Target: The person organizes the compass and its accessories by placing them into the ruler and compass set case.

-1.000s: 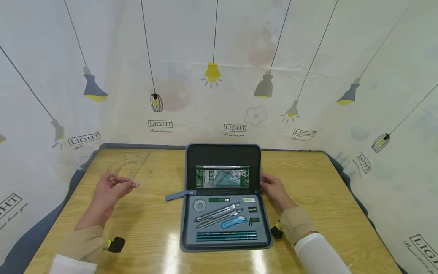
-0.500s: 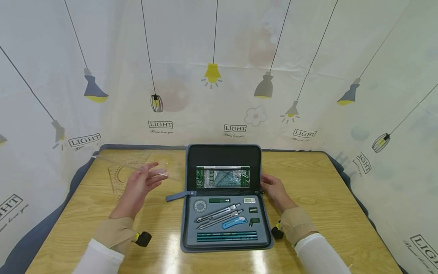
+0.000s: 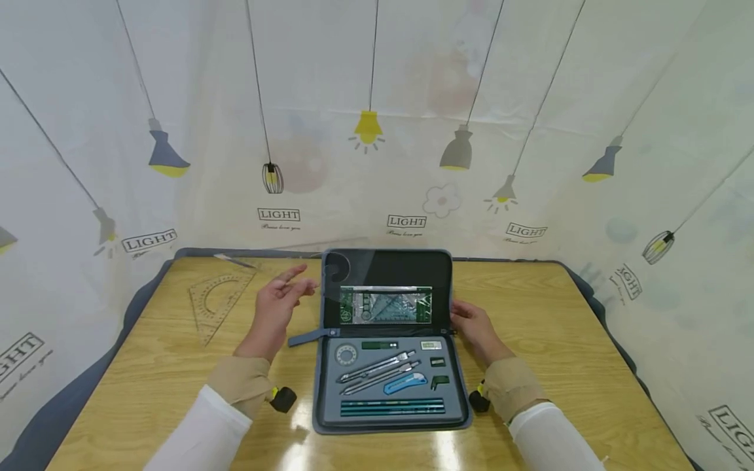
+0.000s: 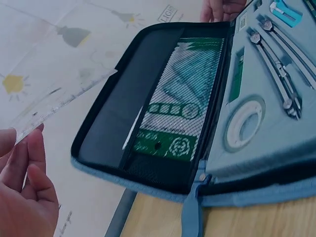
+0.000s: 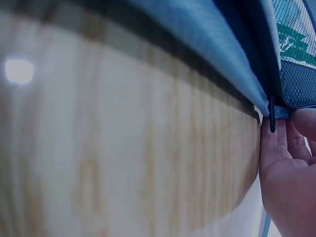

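My left hand pinches a clear plastic set square by its edge. Its marked edge shows in the left wrist view, and its far part overlaps the lid's left side in the head view; its full outline is hard to see. A blue zip stationery case stands open, lid raised. My right hand grips the lid's right edge near the hinge, thumb on the inside. Behind the lid's mesh sits a green-and-clear packet. Two metal compasses, a blue cutter and pencils lie in the tray.
Another clear set square with a protractor arc lies on the wooden table at the left. A strap sticks out from the case's left side. A lamp-printed cloth surrounds the table's back and sides.
My left hand has moved rightward from the table's left part to beside the lid, carrying the clear set square up across it. My right hand stays at the lid's edge.
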